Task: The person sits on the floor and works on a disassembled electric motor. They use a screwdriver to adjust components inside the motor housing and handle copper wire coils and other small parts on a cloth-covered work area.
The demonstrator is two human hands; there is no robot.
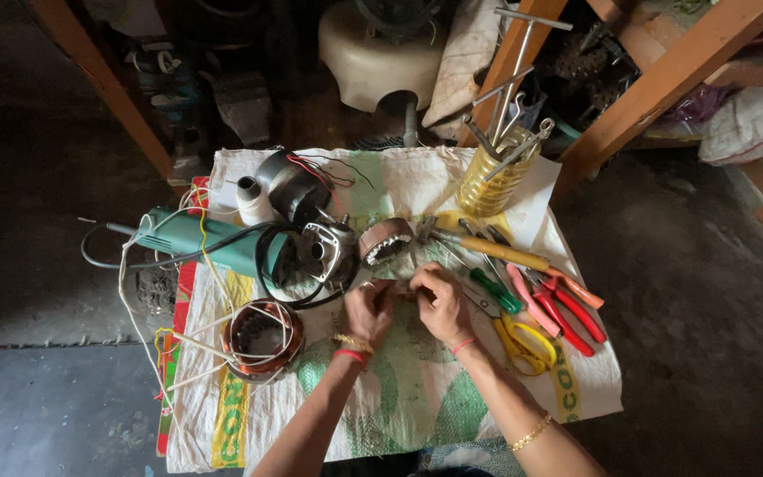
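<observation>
Both hands meet mid-sack: the left hand (368,307) and right hand (439,300) pinch a small part (402,289) between their fingertips, too small to identify. It sits just below one rotor (387,240). The white sack (417,397) bears green round prints and yellow strips. One green grinder (214,243) lies left, one stator (262,338) below it. One yellow jar (492,181) holds tools.
</observation>
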